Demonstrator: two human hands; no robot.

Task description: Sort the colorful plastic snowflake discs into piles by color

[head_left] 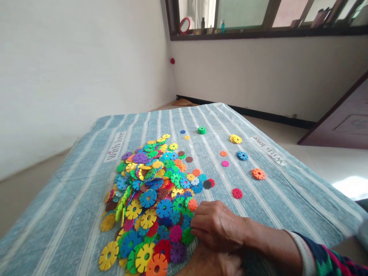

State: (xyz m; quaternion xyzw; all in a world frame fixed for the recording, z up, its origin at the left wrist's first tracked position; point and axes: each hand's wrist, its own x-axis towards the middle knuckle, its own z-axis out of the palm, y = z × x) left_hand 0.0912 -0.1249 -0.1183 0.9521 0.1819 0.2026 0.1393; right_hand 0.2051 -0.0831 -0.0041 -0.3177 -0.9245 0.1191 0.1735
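Nearest, the left hand [212, 264] is partly out of view; I cannot tell what its fingers do. Above it, the right hand [217, 222] has its fingers curled together beside the heap, but a pinched piece I cannot confirm. The notched plastic discs [164, 208] lie heaped on the striped tablecloth [66, 214]; a knuckle's push could, I think, make loose ones slide. Being round, they have no long axis; most face upward, some lean. Farther lie yellow discs [235, 138], then green discs [201, 130].
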